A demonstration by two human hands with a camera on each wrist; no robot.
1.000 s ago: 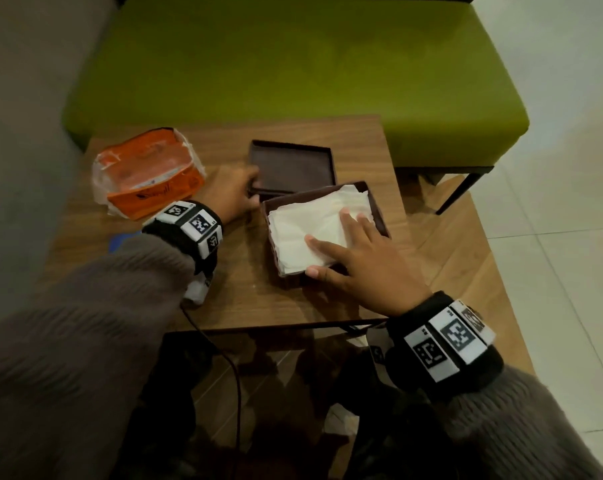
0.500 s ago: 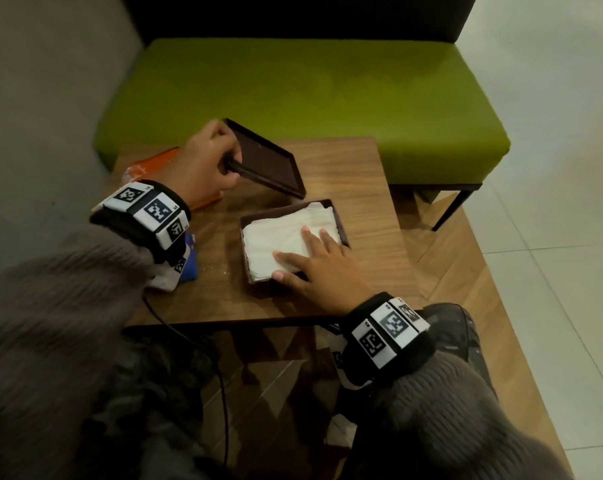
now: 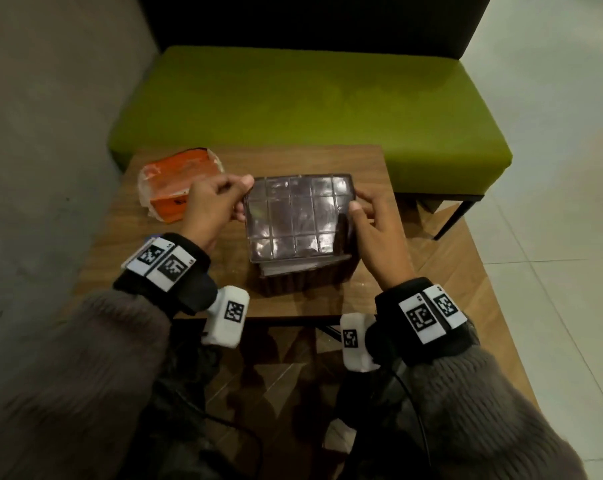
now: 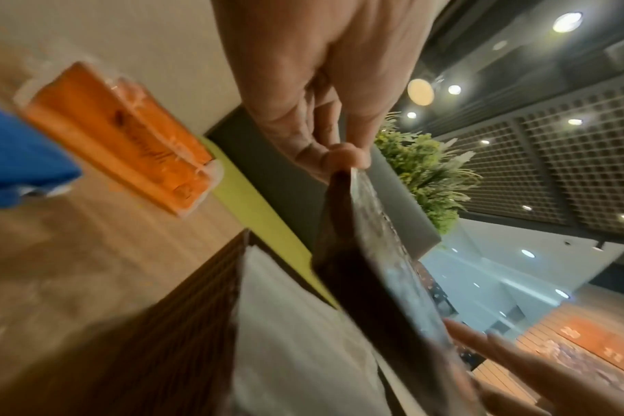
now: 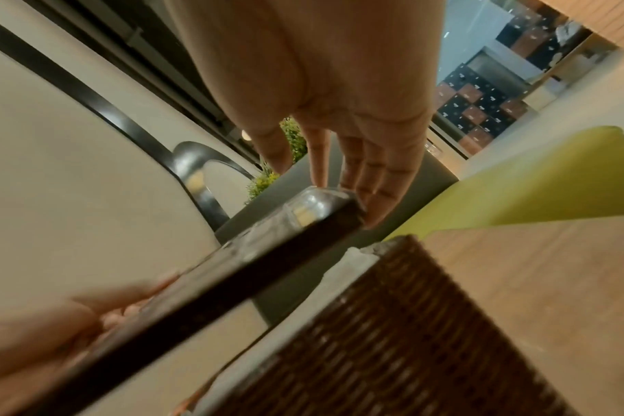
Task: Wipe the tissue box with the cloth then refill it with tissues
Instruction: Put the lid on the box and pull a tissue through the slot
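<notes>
The dark lid (image 3: 294,216) with a glossy tiled top hovers tilted just over the brown ribbed tissue box (image 3: 293,284) on the wooden table (image 3: 369,168). My left hand (image 3: 241,199) pinches the lid's left edge, and my right hand (image 3: 357,202) pinches its right edge near the far corner. In the left wrist view the left hand (image 4: 342,160) grips the lid (image 4: 374,267) above white tissues (image 4: 296,323) filling the box (image 4: 161,337). The right wrist view shows the right hand (image 5: 339,194) on the lid's corner (image 5: 232,281) over the box (image 5: 374,337). The blue cloth (image 4: 18,157) lies at the table's left.
An orange tissue pack (image 3: 175,181) lies at the table's back left, behind my left hand. A green bench (image 3: 310,109) stands just beyond the table, with a grey wall on the left. A second, lower wooden surface (image 3: 449,271) extends to the right.
My left hand carried the lid from the table's back over the box and turned it top side up. My right hand left the tissues and took the lid's right edge.
</notes>
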